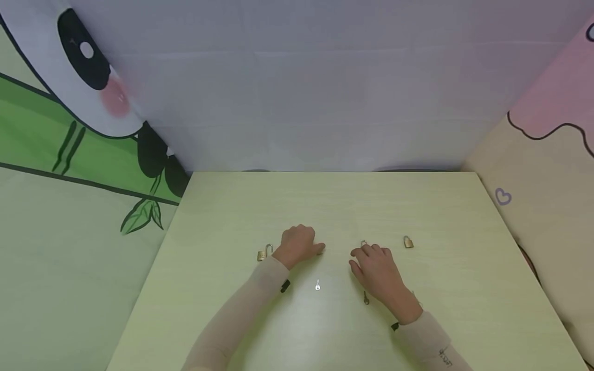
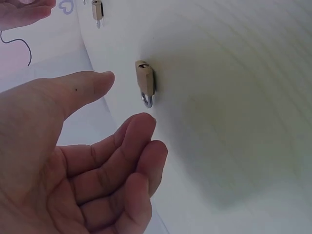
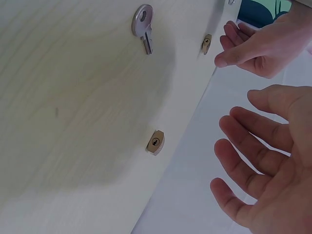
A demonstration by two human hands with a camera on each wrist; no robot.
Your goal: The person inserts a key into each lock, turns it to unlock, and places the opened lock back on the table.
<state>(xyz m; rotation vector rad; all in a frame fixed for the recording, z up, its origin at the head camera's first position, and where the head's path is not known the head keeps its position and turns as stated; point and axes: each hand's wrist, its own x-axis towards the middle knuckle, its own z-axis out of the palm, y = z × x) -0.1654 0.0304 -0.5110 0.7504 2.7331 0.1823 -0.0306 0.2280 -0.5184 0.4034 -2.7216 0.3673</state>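
My left hand (image 1: pixel 299 245) hovers above the table with relaxed, slightly bent fingers and holds nothing. Just past its fingertips in the left wrist view, a small brass padlock (image 2: pixel 145 78) lies with its keyhole showing. Fingers spread loosely, my right hand (image 3: pixel 268 161) is also bare; a brass padlock (image 3: pixel 156 142) lies near it. In the head view that padlock's shackle (image 1: pixel 363 242) peeks out behind the right fingers. A silver key (image 1: pixel 317 285) lies between the hands, and a second key (image 1: pixel 366 298) is beside the right wrist.
Left of the left hand sits a padlock (image 1: pixel 262 255) with its shackle swung open. Another padlock (image 1: pixel 408 242), shackle closed, is at the right. The pale wooden table (image 1: pixel 223 206) meets a plain wall (image 1: pixel 315 103) behind and printed walls at both sides.
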